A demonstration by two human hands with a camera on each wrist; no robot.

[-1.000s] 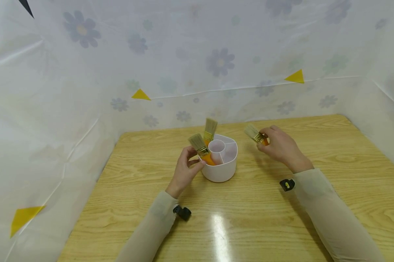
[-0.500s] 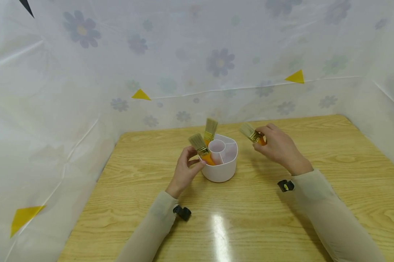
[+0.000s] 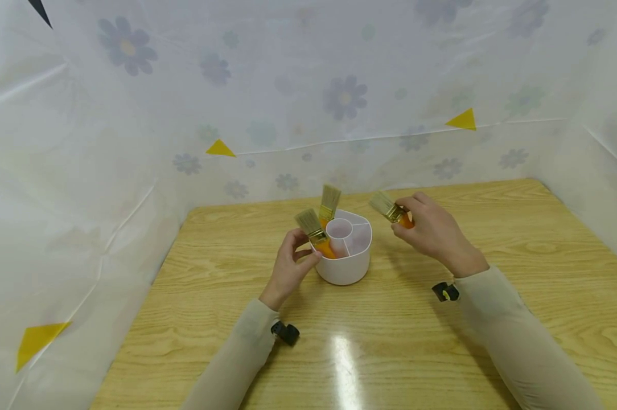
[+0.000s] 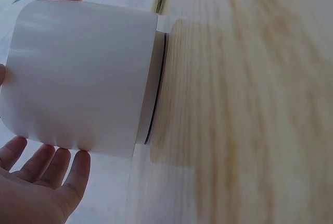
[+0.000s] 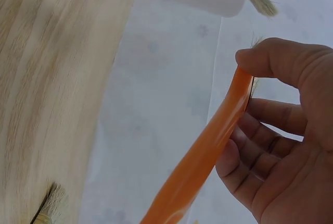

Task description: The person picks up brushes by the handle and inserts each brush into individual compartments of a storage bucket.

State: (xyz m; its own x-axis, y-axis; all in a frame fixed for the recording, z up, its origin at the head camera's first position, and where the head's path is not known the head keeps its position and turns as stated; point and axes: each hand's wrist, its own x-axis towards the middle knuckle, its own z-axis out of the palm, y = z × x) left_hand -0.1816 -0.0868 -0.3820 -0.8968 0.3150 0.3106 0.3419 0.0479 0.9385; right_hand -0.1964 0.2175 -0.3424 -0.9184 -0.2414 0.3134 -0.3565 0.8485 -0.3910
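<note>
A white desk organizer (image 3: pixel 342 271) with a round middle cup stands upright on the table. Two paintbrushes with orange handles lean in its left side, bristles up: a front brush (image 3: pixel 312 226) and a back brush (image 3: pixel 330 199). Whether they share a compartment I cannot tell. My left hand (image 3: pixel 286 270) holds the organizer from the left, its fingertips (image 4: pixel 78 164) against the smooth wall. To the right of the organizer, my right hand (image 3: pixel 434 230) pinches another paintbrush (image 3: pixel 387 206) above the table. Its bristles point up and left; thumb and fingers grip the orange handle (image 5: pixel 203 153).
Bristles of a further brush (image 5: pixel 49 208) show low in the right wrist view, against the table; the head view does not show it. White sheeting (image 3: pixel 339 136) with flowers and yellow triangles rises behind the wooden table (image 3: pixel 390 353).
My right hand has drifted a little left with its paintbrush, closer to the organizer. The left hand, the organizer and its two brushes have stayed put.
</note>
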